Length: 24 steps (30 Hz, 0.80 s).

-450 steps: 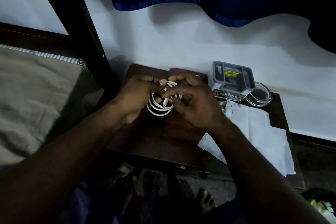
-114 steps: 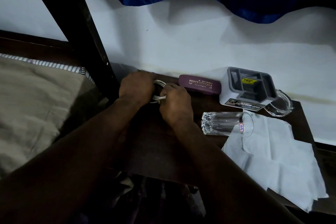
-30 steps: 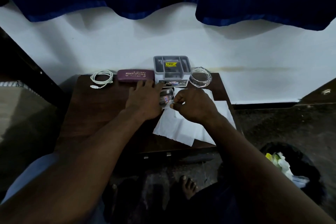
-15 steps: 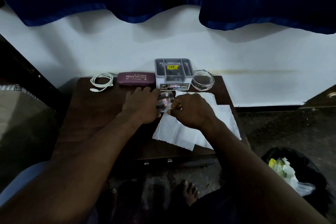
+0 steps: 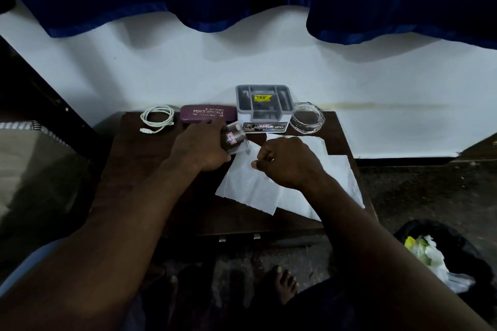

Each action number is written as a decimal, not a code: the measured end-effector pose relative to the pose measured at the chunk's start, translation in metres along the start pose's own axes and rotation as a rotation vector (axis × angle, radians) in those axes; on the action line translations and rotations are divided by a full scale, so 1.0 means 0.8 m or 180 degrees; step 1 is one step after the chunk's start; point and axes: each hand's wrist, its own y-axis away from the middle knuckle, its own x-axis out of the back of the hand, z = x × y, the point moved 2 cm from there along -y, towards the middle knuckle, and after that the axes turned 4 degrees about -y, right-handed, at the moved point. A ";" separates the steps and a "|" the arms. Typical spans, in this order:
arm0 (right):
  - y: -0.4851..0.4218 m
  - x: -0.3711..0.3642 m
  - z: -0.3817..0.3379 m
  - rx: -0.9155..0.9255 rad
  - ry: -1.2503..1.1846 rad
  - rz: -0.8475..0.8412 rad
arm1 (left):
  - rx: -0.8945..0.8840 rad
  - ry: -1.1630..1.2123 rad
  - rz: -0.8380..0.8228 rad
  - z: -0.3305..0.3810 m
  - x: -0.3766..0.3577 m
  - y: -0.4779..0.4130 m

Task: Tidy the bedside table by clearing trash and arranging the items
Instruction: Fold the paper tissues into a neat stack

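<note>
The left hand (image 5: pixel 201 148) wraps a clear glass (image 5: pixel 236 140) tipped sideways; the right hand (image 5: pixel 287 161) curls above thin white tissue (image 5: pixel 250 185) on the dark wooden table (image 5: pixel 139 158), hold unclear.

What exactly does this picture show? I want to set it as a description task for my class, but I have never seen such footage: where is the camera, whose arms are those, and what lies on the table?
There is no machine here. A person wears one wide-angle camera on the head, looking forward and down, so the two arms reaching in are the wearer's own. They work over a dark table against a wall. Along its back edge sit a coiled cable, a case, a grey box and a glass dish. White tissues lie spread on the right part. The left hand grips a glass, which is tipped on its side. The right hand is curled over the tissues; whether it pinches one is unclear. A bag of rubbish sits on the floor to the right.
</note>
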 end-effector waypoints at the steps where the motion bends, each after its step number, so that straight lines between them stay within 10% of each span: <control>1: -0.001 -0.001 0.001 -0.0021 0.0017 -0.0025 | 0.0026 0.0023 0.0024 -0.001 0.002 -0.001; 24: -0.014 -0.022 0.017 0.0019 0.0404 -0.0221 | 0.0090 -0.0194 0.0334 -0.010 -0.012 -0.012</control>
